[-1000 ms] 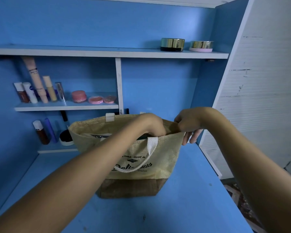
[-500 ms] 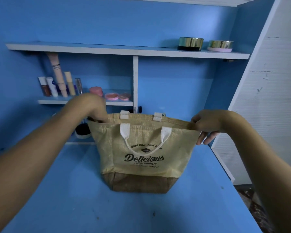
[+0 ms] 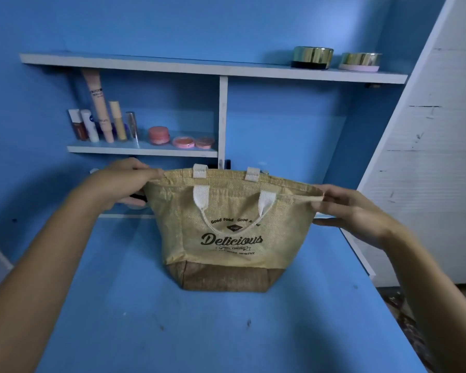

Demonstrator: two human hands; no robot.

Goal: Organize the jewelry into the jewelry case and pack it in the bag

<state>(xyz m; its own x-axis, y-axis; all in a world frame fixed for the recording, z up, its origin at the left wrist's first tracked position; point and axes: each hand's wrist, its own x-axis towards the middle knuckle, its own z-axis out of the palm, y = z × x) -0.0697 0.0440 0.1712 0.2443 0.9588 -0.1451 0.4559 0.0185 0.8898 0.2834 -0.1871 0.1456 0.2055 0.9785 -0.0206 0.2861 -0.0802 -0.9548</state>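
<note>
A yellow woven bag with a brown base, white handles and the word "Delicious" stands upright on the blue table. My left hand pinches the left end of the bag's top rim. My right hand pinches the right end of the rim. The rim is stretched flat between both hands, so the bag's mouth is nearly closed. The inside of the bag is hidden, and no jewelry case shows.
Behind the bag a low shelf carries cosmetic tubes and pink jars. Two gold-lidded jars sit on the top shelf. A white panel stands at the right of the table.
My left hand came out of the bag's mouth and took the left end of the rim. Both hands then pulled the rim outward, flattening the opening.
</note>
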